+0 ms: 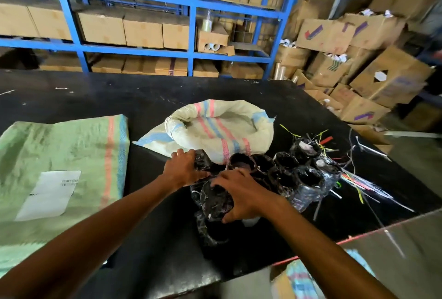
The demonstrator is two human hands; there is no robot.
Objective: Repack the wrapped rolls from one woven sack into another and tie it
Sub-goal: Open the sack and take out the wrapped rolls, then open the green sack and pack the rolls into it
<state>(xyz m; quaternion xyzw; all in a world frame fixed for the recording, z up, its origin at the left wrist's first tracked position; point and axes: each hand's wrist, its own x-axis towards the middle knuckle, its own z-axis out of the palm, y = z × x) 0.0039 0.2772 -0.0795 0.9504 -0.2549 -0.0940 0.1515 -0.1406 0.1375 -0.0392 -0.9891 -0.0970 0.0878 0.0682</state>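
Across the black bench (79,98), two woven sacks lie apart from each other. At the left edge a green sack (57,169) lies flat with a white label (49,194) on it; what it holds cannot be told. Toward the middle, a cream sack (220,129) with pink and blue stripes has its mouth rolled down and open, and its visible inside looks bare. Just in front of that sack, toward the near right edge, a cluster of dark wrapped rolls (287,172) stands on the bench, touching one another; roughly ten show, though the hands hide some, so the count is uncertain. Loose coloured strips (354,179) lie scattered at the right of the cluster. At the cluster's left side, the left hand (184,167) is curled around one roll (202,159) near the cream sack's rim. Nearer the front edge, the right hand (241,191) grasps another roll (215,199), fingers spread over its top.
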